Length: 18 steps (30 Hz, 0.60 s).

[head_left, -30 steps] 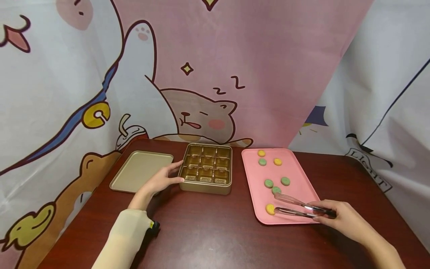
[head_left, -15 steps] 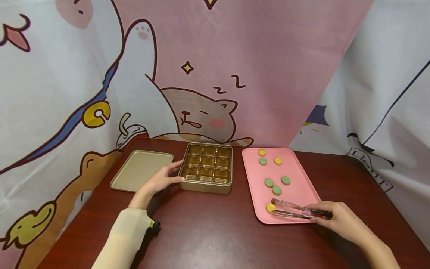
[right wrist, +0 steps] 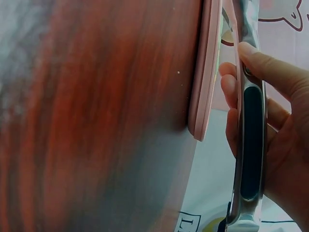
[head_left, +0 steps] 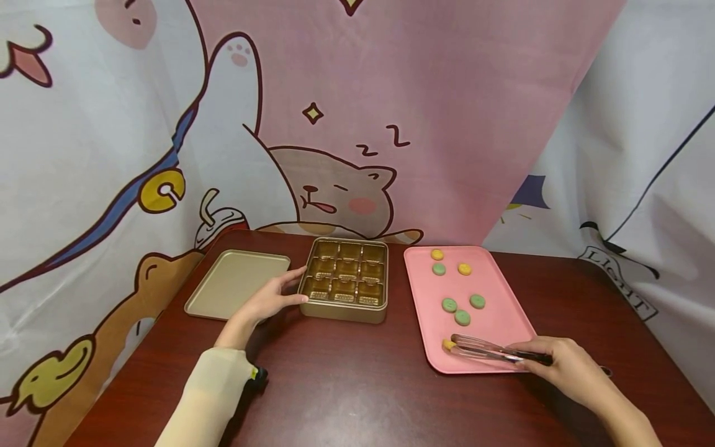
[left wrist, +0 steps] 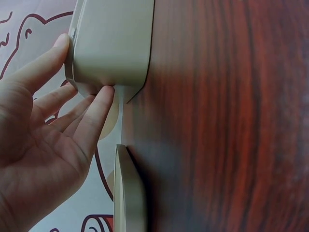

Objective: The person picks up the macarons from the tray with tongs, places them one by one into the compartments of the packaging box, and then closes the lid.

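My right hand (head_left: 564,363) grips metal tongs (head_left: 486,349) with dark handle inlays; in the right wrist view the thumb presses the handle (right wrist: 253,145). The tong tips are at a small round yellow piece (head_left: 449,344), cookie-like, near the front left of the pink tray (head_left: 503,332), and partly cover it. The tips look nearly together around it; how firmly they hold it I cannot tell. My left hand (head_left: 270,301) rests at the left side of a gold square box (head_left: 343,312), thumb by its rim and fingertips touching its side (left wrist: 111,48). A clear nine-compartment insert (head_left: 345,269) lies inside.
Several green round pieces (head_left: 462,318) and two more yellow ones (head_left: 465,269) lie on the pink tray. A flat gold lid (head_left: 234,282) lies left of the box, partly behind the left hand. A printed curtain (head_left: 447,124) hangs behind the brown table (head_left: 346,385).
The tongs have moved slightly left, and their spread tips have come together at the front yellow piece, now partly covered. The left hand and box stay in place.
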Tool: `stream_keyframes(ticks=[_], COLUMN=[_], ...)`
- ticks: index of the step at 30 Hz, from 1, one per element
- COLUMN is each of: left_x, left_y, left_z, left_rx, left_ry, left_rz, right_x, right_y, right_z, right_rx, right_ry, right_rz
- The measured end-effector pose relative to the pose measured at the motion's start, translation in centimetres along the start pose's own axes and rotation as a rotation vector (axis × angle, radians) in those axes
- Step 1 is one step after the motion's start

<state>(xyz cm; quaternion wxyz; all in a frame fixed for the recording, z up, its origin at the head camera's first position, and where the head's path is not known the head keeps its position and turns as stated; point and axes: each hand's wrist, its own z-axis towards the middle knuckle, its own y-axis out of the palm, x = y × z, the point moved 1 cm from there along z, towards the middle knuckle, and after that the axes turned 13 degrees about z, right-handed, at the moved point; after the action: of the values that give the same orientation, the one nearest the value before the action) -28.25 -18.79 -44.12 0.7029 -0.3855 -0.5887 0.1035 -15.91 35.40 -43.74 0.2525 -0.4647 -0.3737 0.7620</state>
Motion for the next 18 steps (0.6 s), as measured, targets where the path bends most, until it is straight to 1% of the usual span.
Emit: stream_keyframes(ticks=[7, 13, 18], left_x=[0.04, -0.05, -0.23], left_y=[0.04, 0.04, 0.07], left_z=[0.15, 0.12, 0.11], left_rx=[0.007, 0.01, 0.011], left_ry=[0.03, 0.036, 0.042], left_rz=[-0.027, -0.018, -0.01], right_x=[-0.1, 0.01, -0.08], right_y=[-0.16, -0.11, 0.13], right_z=[-0.13, -0.36, -0.4], right_rx=[0.057, 0.083, 0.071], right_ry=[-0.004, -0.002, -0.002], right_rz=[-0.125, -0.141, -0.136])
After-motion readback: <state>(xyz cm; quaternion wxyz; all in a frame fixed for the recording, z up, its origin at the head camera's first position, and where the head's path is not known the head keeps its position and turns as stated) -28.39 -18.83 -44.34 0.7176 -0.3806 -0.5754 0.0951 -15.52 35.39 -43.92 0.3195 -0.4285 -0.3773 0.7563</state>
